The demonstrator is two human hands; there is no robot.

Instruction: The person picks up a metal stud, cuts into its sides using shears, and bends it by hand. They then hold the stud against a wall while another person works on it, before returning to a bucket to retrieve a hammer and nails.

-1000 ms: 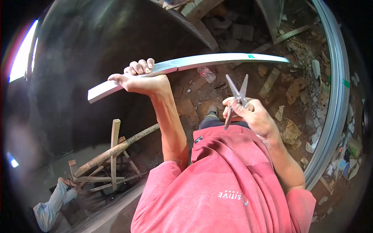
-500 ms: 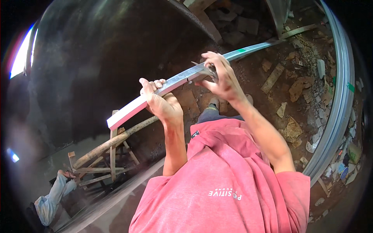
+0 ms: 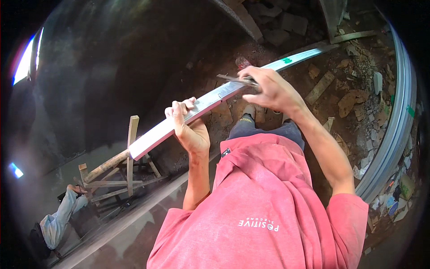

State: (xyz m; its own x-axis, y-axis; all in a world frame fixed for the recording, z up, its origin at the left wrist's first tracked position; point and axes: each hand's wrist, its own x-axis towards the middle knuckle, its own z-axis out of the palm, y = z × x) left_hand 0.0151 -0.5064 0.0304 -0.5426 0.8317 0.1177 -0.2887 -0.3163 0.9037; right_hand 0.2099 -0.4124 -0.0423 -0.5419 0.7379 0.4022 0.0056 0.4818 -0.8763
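Observation:
A long pale metal channel (image 3: 154,138) runs slantwise from the lower left to the upper right, with a green mark towards its far part. My left hand (image 3: 190,127) is closed around it near its left end, fingers over the far edge. A short dark notch shows in the near side of the channel, to the right of that hand. In my right hand (image 3: 273,89) is a dark metal tool with narrow blades, which looks like tin snips (image 3: 239,81). The blades lie over the top of the channel, pointing left. My palm hides most of the handles.
A wooden trestle (image 3: 131,157) with a round pole stands at the left, near a seated person (image 3: 60,224) in light clothes. Bundled metal profiles (image 3: 401,125) curve along the right side over rubble and scraps. A wooden strip (image 3: 354,36) lies at the upper right.
The channel's left end has dropped slightly and shifted right. My right hand has moved right and down, bringing the snips from the channel's near edge to across its top. My left hand keeps its grip.

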